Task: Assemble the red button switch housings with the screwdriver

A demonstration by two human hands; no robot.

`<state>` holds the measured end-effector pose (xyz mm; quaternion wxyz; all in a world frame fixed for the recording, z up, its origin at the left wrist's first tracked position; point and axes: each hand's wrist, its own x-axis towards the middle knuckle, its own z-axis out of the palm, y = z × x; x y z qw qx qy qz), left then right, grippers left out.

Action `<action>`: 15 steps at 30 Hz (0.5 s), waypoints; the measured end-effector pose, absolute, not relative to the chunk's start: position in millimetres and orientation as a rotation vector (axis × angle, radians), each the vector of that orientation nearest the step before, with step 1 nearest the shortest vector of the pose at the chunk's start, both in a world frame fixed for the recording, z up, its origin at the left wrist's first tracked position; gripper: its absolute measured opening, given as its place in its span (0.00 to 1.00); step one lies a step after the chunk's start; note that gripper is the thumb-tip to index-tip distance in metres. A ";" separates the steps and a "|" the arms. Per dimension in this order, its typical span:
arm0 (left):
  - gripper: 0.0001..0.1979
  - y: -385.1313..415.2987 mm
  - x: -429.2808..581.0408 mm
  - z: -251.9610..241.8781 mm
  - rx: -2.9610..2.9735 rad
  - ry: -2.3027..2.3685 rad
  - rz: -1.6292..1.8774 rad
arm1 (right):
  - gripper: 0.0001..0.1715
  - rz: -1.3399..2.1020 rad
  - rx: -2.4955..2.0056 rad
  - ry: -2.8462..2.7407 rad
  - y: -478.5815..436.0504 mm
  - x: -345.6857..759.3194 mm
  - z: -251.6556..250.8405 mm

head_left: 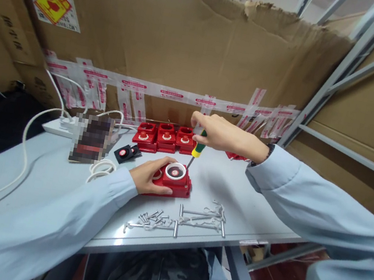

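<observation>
A red square device with a white ring and a red button on top lies on the grey table. My left hand grips its left side, fingers wrapped over the edge. My right hand is closed round the yellow and green handle of a screwdriver. The screwdriver stands nearly upright, its tip at the device's far right corner.
Three more red devices stand in a row behind. Screws and metal pins lie scattered near the front edge. Two small black parts, a coiled white cable, a power strip and cardboard walls surround the table.
</observation>
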<state>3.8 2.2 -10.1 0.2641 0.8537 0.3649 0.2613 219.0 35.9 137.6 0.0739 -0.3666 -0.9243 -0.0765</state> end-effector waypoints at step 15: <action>0.33 1.4 6.0 -10.4 2.303 0.998 0.711 | 0.20 0.137 -0.888 -2.904 29.2 220.3 147.6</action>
